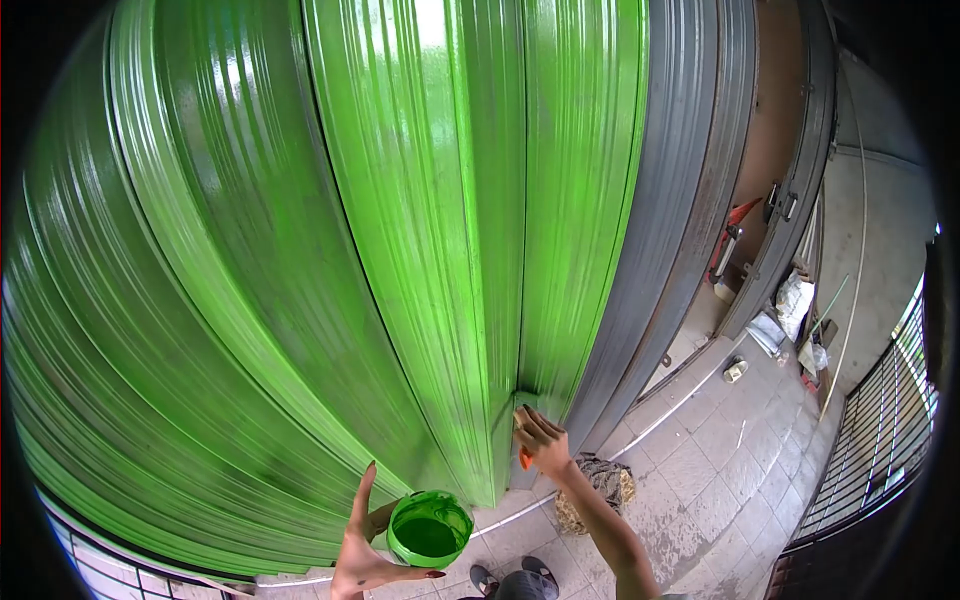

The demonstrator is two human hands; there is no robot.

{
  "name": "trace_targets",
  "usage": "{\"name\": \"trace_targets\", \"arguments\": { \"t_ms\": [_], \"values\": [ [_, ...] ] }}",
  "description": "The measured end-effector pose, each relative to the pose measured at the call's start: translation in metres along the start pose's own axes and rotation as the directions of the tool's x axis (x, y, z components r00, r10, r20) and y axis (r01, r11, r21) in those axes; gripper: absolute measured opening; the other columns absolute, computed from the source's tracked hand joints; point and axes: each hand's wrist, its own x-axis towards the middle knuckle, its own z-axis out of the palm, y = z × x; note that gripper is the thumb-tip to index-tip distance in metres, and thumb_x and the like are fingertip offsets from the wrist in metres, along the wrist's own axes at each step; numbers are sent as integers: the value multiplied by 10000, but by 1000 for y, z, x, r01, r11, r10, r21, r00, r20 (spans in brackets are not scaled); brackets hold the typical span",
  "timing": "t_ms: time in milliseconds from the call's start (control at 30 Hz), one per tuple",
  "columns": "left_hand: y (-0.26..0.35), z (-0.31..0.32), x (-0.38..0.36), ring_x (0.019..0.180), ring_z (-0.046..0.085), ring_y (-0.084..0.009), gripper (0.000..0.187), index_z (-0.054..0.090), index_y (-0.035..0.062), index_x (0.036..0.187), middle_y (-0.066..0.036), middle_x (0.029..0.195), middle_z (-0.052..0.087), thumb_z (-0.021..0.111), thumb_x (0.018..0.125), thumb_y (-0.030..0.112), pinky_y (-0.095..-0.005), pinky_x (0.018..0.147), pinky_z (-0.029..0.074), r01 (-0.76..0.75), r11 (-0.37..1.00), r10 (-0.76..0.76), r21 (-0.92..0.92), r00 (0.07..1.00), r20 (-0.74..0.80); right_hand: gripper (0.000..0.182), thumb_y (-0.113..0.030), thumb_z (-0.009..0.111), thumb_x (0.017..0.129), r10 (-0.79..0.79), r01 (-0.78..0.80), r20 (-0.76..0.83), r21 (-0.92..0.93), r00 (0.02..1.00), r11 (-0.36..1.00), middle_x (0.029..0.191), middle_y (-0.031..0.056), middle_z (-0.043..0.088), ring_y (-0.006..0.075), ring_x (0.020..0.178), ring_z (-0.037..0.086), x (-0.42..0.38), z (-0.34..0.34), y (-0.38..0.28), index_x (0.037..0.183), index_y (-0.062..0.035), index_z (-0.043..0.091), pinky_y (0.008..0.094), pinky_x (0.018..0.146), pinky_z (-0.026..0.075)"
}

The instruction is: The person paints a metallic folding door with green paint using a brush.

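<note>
We hold a small tub of green paint (429, 528) in our left hand (362, 560), the grip wrapped around its left side with the thumb under the rim and the forefinger pointing straight up. The tub is open and the paint inside lies glossy and dark green. Our right hand (541, 440) is clenched around a paintbrush (524, 432), of which we see only an orange handle end below the fingers and a green-coated head just above them. The brush head touches the shutter door (400, 220) low down, at the seam beside the grip. To the left of that grip the ribbed metal is wet bright green; just to its right the slats (680, 200) are bare grey. Below the right forearm a crumpled rag (600, 490) lies on the tiled floor (720, 470), near our shoes (512, 580).
</note>
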Motion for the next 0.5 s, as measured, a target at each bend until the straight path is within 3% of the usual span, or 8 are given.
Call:
{"name": "trace_targets", "arguments": {
  "t_ms": [133, 167, 267, 300, 400, 467, 500],
  "values": [
    [-6, 4, 4, 1095, 623, -329, 1428, 25, 44, 1511, -236, 1164, 626, 930, 409, -11, -478, 973, 483, -55, 998, 55, -28, 998, -4, 177, -53, 683, 690, -108, 79, -287, -111, 952, 991, 1186, 153, 647, 272, 1081, 651, 62, -61, -10, 678, -86, 510, 358, 833, 585],
    [-8, 5, 2, 1097, 622, -327, 1424, 24, 44, 1511, -235, 1168, 625, 928, 412, -15, -477, 972, 485, -42, 999, 42, -35, 999, -2, 174, -52, 679, 704, -52, 36, -261, -66, 964, 997, 1145, 133, 669, 271, 1066, 658, 71, -66, -10, 676, -83, 511, 364, 813, 593],
    [-4, 9, 3, 1101, 620, -325, 1424, 26, 45, 1511, -232, 1163, 627, 933, 414, -8, -476, 973, 485, -73, 997, 73, 11, 997, 17, 126, -46, 648, 706, -91, 65, -162, -162, 983, 985, 1248, 128, 616, 270, 1124, 622, 18, 5, 18, 684, -87, 530, 344, 902, 547],
    [-1, 9, 4, 1095, 624, -325, 1423, 25, 39, 1509, -229, 1159, 630, 937, 418, -2, -472, 974, 486, -91, 996, 91, 0, 996, 22, 104, -55, 648, 693, -45, 33, -118, -99, 992, 995, 1220, 118, 631, 268, 1115, 625, 3, 14, 15, 723, -82, 552, 344, 911, 543],
    [2, 10, 2, 1089, 627, -325, 1426, 20, 28, 1506, -232, 1156, 630, 945, 420, 11, -471, 977, 484, -78, 997, 78, 10, 997, 28, 135, 4, 678, 718, 2, -2, 51, -5, 999, 1000, 1196, 69, 648, 229, 975, 684, -43, 38, 0, 752, -112, 619, 306, 752, 619],
    [2, 13, 1, 1089, 627, -328, 1429, 16, 21, 1503, -234, 1154, 631, 948, 420, 19, -471, 978, 483, -95, 995, 95, 1, 995, 39, 137, -21, 686, 711, 5, -19, 280, 46, 960, 999, 1183, 95, 646, 227, 936, 688, -85, 55, -3, 749, -121, 600, 299, 772, 603],
    [1, 15, -1, 1089, 627, -329, 1431, 13, 17, 1502, -235, 1153, 631, 950, 420, 23, -471, 979, 483, -109, 994, 109, -3, 993, 41, 115, -37, 661, 734, 176, -259, 430, 141, 885, 956, 1152, 109, 644, 257, 925, 676, -106, 55, -9, 777, -123, 599, 313, 752, 579]
  ]
}}
